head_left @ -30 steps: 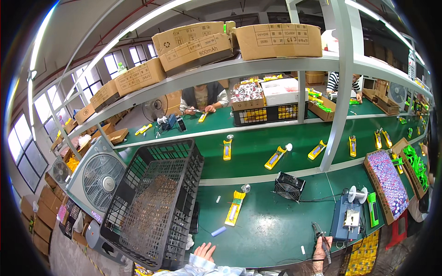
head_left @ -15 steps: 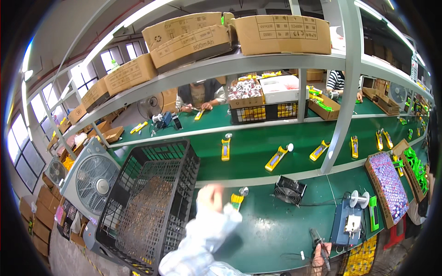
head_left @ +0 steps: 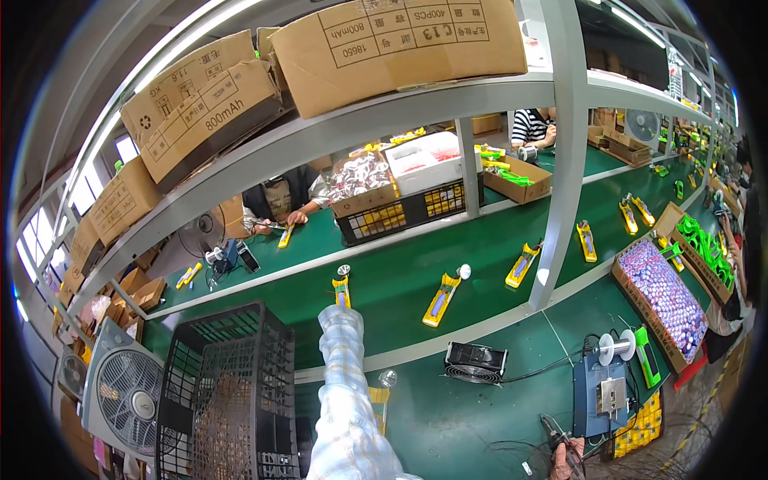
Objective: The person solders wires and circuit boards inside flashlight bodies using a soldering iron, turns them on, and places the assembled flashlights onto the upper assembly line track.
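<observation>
My left forearm, in a pale checked sleeve, stretches forward over the near bench to the green belt. Its cuff hides my left hand [head_left: 340, 313], whose fingers I cannot make out. Right beyond the cuff lies a yellow lamp housing [head_left: 342, 291] with a round silver reflector at its far end. Another yellow housing [head_left: 379, 404] rests on the bench beside the forearm, partly covered by it, with its reflector [head_left: 388, 378] just above. At the lower right, my right hand [head_left: 569, 459] is closed round a soldering iron [head_left: 550, 428], near the blue soldering station [head_left: 596, 400].
A black crate [head_left: 228, 384] and a fan [head_left: 124, 396] stand at left. A small black blower [head_left: 475, 362] sits mid-bench; a box of cells [head_left: 664, 296] is at right. A shelf post [head_left: 560, 160] rises ahead. Several yellow housings lie along the belt [head_left: 384, 312]. A co-worker [head_left: 284, 200] sits opposite.
My left arm has reached forward from the near bench to the belt. The view has shifted and turned right. My right hand keeps hold of the soldering iron.
</observation>
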The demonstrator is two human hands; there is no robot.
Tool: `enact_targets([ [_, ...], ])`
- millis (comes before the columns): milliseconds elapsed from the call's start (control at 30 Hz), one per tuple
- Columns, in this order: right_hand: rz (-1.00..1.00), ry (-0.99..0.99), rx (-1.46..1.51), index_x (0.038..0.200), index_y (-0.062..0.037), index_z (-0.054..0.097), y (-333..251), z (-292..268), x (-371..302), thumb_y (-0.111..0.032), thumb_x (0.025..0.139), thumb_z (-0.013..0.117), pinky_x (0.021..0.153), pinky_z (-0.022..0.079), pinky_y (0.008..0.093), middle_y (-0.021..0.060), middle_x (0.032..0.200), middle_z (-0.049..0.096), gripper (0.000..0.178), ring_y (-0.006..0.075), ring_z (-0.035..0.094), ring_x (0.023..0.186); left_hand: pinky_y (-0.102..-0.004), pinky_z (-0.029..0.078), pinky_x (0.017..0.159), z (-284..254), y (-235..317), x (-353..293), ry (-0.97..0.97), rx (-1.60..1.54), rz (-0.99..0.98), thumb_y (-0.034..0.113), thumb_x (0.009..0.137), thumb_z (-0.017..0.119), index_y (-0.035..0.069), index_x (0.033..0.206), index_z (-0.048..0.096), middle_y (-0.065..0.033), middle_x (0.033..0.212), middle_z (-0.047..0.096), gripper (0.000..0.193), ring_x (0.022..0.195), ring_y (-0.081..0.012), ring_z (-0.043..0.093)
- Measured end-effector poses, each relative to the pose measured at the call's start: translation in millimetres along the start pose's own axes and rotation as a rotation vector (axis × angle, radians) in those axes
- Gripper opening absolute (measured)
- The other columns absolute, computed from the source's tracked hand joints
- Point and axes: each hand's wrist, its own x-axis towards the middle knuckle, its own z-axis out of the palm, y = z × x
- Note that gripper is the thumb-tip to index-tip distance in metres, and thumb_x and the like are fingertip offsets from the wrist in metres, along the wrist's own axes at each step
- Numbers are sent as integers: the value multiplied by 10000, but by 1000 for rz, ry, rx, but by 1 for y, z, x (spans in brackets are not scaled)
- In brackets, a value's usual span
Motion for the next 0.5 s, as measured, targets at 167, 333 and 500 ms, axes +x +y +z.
enact_targets([
  [167, 8, -3, 250, 920, -41, 488, -53, 4, 6, -123, 841, 537, 716, 395, 270, 56, 869, 518, 123, 136, 477, 815, -261, 452, 568, 10, -8, -7, -24, -66, 33, 225, 833, 535, 149, 1015, 600, 6, 821, 609, 208, 701, -96, 581],
  [333, -121, 41, 285, 815, -61, 415, -37, 10, 9, -136, 804, 556, 485, 321, 193, -4, 608, 428, 160, 63, 391, 505, -280, 420, 490, 36, -20, -52, 247, -1113, -103, 222, 803, 567, 98, 911, 629, 7, 705, 587, 175, 604, -109, 549],
  [500, 56, -28, 387, 777, -57, 434, -44, 8, 6, -144, 805, 561, 462, 316, 193, -7, 589, 432, 156, 58, 401, 497, -275, 424, 576, 67, -17, -167, 661, -1886, -14, 145, 721, 647, -3, 874, 602, -72, 748, 586, 218, 635, -122, 515],
])
